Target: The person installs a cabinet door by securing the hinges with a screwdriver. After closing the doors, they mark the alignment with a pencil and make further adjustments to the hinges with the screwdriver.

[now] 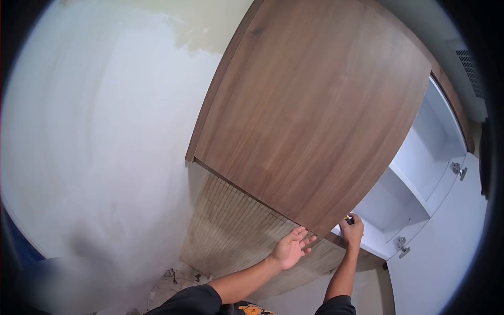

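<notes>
A wood-grain cabinet door (315,115) fills the middle of the view. My left hand (291,251) is at its lower edge, palm turned up and fingers spread, the fingertips right at the door's bottom rim. My right hand (353,231) reaches to the inner side of the door's free edge, at the bottom of the white cabinet interior (380,202). Its fingers are closed around a small black and yellow object (349,219), mostly hidden by the hand; I cannot tell what it is.
A second door (441,236) stands wide open at the right, with metal hinges (458,170) showing. A white shelf (409,191) divides the cabinet. Ribbed tiles (236,220) run below it, and a patchy white wall (105,131) is at the left. Cables (170,275) lie low down.
</notes>
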Available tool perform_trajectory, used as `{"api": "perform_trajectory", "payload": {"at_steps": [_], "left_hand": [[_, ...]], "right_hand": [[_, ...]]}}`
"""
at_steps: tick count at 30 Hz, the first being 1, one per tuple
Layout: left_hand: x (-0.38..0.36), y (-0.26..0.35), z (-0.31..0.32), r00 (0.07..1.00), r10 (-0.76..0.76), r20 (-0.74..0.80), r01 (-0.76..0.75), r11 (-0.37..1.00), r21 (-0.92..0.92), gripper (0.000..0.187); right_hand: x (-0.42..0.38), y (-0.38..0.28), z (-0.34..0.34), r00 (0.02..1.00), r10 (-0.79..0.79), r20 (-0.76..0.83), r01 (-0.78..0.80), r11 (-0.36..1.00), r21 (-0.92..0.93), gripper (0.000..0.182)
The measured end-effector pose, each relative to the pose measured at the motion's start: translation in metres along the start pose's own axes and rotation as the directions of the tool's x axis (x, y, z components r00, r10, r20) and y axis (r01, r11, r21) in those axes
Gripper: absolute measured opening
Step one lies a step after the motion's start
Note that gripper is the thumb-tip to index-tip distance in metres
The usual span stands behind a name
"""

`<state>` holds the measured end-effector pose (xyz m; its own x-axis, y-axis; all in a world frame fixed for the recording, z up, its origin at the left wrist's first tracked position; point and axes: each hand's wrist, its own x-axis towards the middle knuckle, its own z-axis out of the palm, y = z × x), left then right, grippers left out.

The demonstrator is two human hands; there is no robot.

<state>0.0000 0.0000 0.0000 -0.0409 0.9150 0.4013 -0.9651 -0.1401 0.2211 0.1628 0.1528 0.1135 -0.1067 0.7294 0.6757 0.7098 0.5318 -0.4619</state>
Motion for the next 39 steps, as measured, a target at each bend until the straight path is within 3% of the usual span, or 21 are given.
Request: {"api": "perform_trajectory", "payload": {"at_steps": [5, 8, 11, 14, 17, 22, 25, 26, 31, 32, 35, 36, 39], "left_hand": [[-0.017, -0.011, 0.004, 0.997, -0.014, 0.078, 0.022, 0.995, -0.095, 0.03], [-0.038, 0.019, 0.006, 0.997, -0.072, 0.022, 0.071, 0.996, 0.054, 0.018], [-0.046, 0.038, 0.015, 0.997, -0.058, 0.044, 0.054, 0.995, 0.081, 0.009], [-0.052, 0.042, -0.007, 0.998, -0.017, 0.066, 0.005, 0.985, 0.175, 0.013], [-0.066, 0.045, -0.003, 0.996, 0.003, 0.089, -0.013, 0.995, 0.103, 0.015], [-0.103, 0.068, 0.025, 0.999, -0.02, -0.044, 0.027, 0.984, 0.174, 0.017], [-0.12, 0.075, 0.03, 0.978, -0.023, -0.207, 0.071, 0.972, 0.225, 0.015], [-0.122, 0.075, 0.032, 0.974, 0.003, -0.225, 0.054, 0.968, 0.245, 0.016], [-0.132, 0.078, 0.048, 0.935, 0.095, -0.342, 0.033, 0.936, 0.349, 0.019], [-0.137, 0.082, 0.039, 0.949, 0.115, -0.294, -0.026, 0.956, 0.291, 0.028], [-0.168, 0.102, 0.033, 0.965, 0.152, -0.213, -0.055, 0.914, 0.403, 0.031], [-0.185, 0.109, 0.004, 0.977, 0.142, -0.158, -0.09, 0.95, 0.301, 0.036], [-0.191, 0.107, 0.077, 0.835, 0.376, -0.403, -0.103, 0.825, 0.556, 0.021]], "right_hand": [[0.011, 0.004, -0.019, 0.998, 0.043, 0.035, -0.042, 0.999, -0.019, 0.035], [0.0, -0.008, 0.0, 0.999, 0.024, -0.033, -0.023, 0.999, 0.046, 0.031], [0.005, -0.016, 0.006, 0.995, 0.03, -0.097, -0.023, 0.997, 0.073, 0.028], [0.004, -0.023, 0.011, 0.989, 0.028, -0.145, -0.005, 0.987, 0.16, 0.025], [0.004, -0.015, 0.012, 0.986, 0.021, -0.168, 0.035, 0.945, 0.325, 0.022], [0.02, 0.039, 0.042, 0.939, -0.027, -0.344, 0.211, 0.833, 0.511, 0.02], [0.012, 0.031, 0.029, 0.908, 0.329, -0.259, 0.014, 0.594, 0.805, 0.017], [0.015, 0.032, 0.027, 0.888, 0.371, -0.271, 0.046, 0.516, 0.856, 0.019], [0.024, -0.015, -0.009, 0.915, 0.222, -0.337, 0.275, 0.267, 0.924, 0.026], [0.028, -0.03, -0.012, 0.919, 0.183, -0.349, 0.304, 0.236, 0.923, 0.027], [0.037, -0.059, -0.018, 0.917, -0.015, -0.399, 0.398, 0.112, 0.91, 0.029], [0.041, -0.074, -0.021, 0.908, -0.055, -0.416, 0.42, 0.106, 0.901, 0.028], [0.048, -0.117, -0.034, 0.862, -0.17, -0.478, 0.503, 0.16, 0.85, 0.028]]}}
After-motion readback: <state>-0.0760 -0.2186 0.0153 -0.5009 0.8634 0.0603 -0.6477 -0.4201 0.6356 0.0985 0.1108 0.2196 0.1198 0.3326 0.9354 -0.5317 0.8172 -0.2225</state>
